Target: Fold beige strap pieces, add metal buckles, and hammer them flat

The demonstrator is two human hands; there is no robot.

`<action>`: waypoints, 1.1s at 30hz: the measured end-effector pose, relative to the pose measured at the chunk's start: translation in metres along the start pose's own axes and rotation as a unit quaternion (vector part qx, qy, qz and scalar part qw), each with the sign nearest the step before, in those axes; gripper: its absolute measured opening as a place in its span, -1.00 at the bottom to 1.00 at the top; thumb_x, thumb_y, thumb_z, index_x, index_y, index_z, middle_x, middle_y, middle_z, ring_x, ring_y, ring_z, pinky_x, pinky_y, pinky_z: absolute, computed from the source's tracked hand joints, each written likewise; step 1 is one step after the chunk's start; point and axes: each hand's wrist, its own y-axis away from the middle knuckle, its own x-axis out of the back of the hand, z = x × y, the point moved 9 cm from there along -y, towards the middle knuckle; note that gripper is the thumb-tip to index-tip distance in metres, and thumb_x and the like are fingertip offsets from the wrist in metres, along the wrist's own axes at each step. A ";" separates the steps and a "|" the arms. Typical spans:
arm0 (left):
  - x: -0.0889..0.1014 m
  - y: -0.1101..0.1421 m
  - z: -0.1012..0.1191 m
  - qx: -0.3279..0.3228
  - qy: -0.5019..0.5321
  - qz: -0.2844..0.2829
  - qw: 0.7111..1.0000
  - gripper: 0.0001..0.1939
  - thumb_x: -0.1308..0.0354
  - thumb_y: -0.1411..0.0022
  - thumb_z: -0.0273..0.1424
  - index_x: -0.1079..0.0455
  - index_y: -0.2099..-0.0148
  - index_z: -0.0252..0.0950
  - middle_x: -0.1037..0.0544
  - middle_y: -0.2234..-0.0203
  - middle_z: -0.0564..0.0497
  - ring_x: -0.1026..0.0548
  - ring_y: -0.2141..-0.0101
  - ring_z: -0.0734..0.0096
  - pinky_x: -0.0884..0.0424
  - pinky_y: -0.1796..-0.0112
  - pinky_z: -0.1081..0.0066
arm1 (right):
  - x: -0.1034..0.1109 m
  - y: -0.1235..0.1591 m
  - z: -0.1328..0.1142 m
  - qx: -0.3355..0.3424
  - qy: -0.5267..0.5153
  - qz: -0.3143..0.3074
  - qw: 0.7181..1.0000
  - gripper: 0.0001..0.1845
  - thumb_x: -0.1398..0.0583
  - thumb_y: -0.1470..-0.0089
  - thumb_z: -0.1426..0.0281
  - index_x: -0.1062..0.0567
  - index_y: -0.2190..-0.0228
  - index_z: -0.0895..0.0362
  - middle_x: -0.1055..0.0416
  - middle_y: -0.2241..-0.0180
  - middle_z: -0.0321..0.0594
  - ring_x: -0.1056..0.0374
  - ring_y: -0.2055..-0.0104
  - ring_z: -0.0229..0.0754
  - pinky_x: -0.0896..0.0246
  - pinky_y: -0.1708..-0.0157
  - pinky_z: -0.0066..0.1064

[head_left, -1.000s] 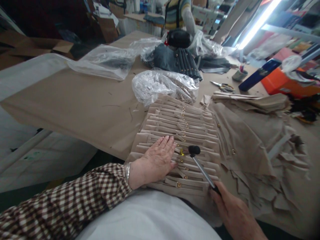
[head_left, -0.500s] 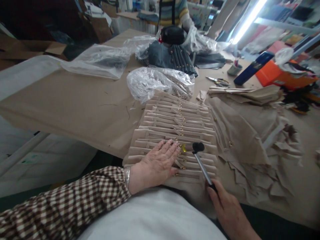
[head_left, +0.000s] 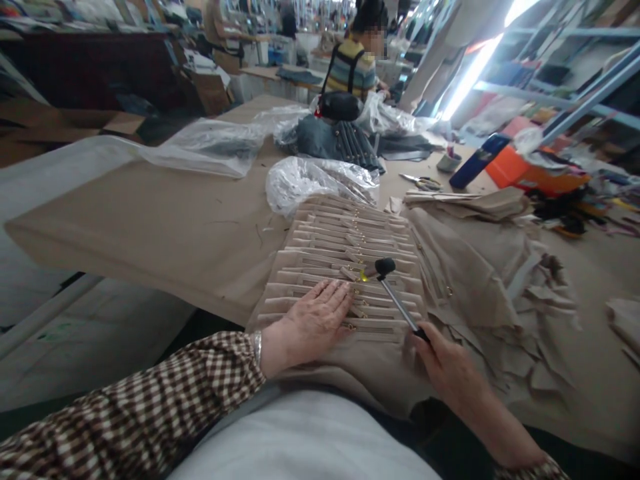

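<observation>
My left hand [head_left: 314, 321] lies flat with fingers stretched out on a fanned row of beige fabric pieces [head_left: 350, 253], each with a slot and small gold snaps. My right hand [head_left: 449, 365] is closed round the handle of a small hammer [head_left: 395, 297]. The hammer's black head hovers just above a beige piece, right of my left fingertips. A yellow-green gleam shows at the head's left end.
A brown table [head_left: 150, 227] carries a heap of beige fabric [head_left: 480, 267], a clear bag of parts [head_left: 315, 180], dark fabric pieces [head_left: 340, 140], scissors [head_left: 423, 180], and an orange box [head_left: 530, 173]. A person in a striped top [head_left: 353, 67] stands at the far end.
The hammer head has shifted farther up the row of beige pieces. My left hand stays flat on them. The camera has tilted up, showing more of the room.
</observation>
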 end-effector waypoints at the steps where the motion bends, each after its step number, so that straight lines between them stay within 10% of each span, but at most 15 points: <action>1: -0.001 0.002 0.000 0.002 -0.005 0.000 1.000 -0.41 0.17 -0.44 -0.19 -0.11 -0.33 -0.51 -0.18 -0.29 -0.28 -0.11 -0.30 0.05 0.01 -0.29 0.12 | 0.006 0.008 -0.001 0.006 -0.008 0.015 1.000 -0.62 0.08 -0.29 0.16 -0.39 0.14 0.11 -0.49 0.53 -0.20 -0.45 0.51 -0.05 -0.19 0.51 -0.35; 9: -0.006 0.001 -0.001 0.008 -0.012 -0.005 1.000 -0.42 0.18 -0.44 -0.21 -0.13 -0.32 -0.52 -0.16 -0.30 -0.29 -0.12 -0.30 0.04 -0.01 -0.29 0.12 | 0.023 0.042 -0.019 0.061 -0.001 0.100 0.993 -0.67 0.04 -0.30 0.20 -0.34 0.10 0.14 -0.49 0.54 -0.22 -0.43 0.60 -0.14 -0.24 0.58 -0.41; 14: -0.008 0.002 -0.001 0.004 -0.019 -0.001 1.000 -0.43 0.15 -0.43 -0.23 -0.16 -0.30 -0.53 -0.18 -0.29 -0.29 -0.12 -0.30 0.04 -0.01 -0.29 0.13 | -0.008 0.021 -0.003 0.024 0.094 -0.011 0.995 -0.69 0.08 -0.30 0.22 -0.38 0.24 0.09 -0.44 0.62 -0.25 -0.42 0.62 -0.05 -0.10 0.65 -0.37; 21: -0.009 0.002 0.000 0.006 -0.015 -0.012 1.000 -0.42 0.17 -0.44 -0.21 -0.14 -0.31 -0.52 -0.15 -0.30 -0.31 -0.11 -0.30 0.02 -0.03 -0.28 0.10 | 0.029 0.056 -0.012 0.077 0.035 0.125 0.989 -0.72 0.04 -0.33 0.21 -0.32 0.10 0.11 -0.50 0.51 -0.23 -0.47 0.56 -0.13 -0.26 0.57 -0.41; 26: -0.008 0.003 -0.001 0.004 -0.014 0.005 1.000 -0.42 0.17 -0.43 -0.21 -0.14 -0.31 -0.52 -0.15 -0.30 -0.30 -0.11 -0.30 0.03 0.00 -0.29 0.11 | 0.006 0.060 -0.010 0.076 0.085 0.038 0.993 -0.68 0.11 -0.36 0.21 -0.35 0.25 0.08 -0.42 0.63 -0.31 -0.41 0.67 -0.11 -0.11 0.72 -0.39; 33: -0.012 0.002 -0.001 0.008 -0.006 -0.011 1.000 -0.42 0.17 -0.43 -0.22 -0.12 -0.32 -0.51 -0.12 -0.31 -0.30 -0.09 -0.31 0.02 0.01 -0.29 0.10 | 0.032 0.075 -0.027 0.091 0.040 0.108 0.989 -0.74 0.05 -0.35 0.23 -0.32 0.11 0.10 -0.51 0.50 -0.23 -0.47 0.56 -0.17 -0.30 0.57 -0.46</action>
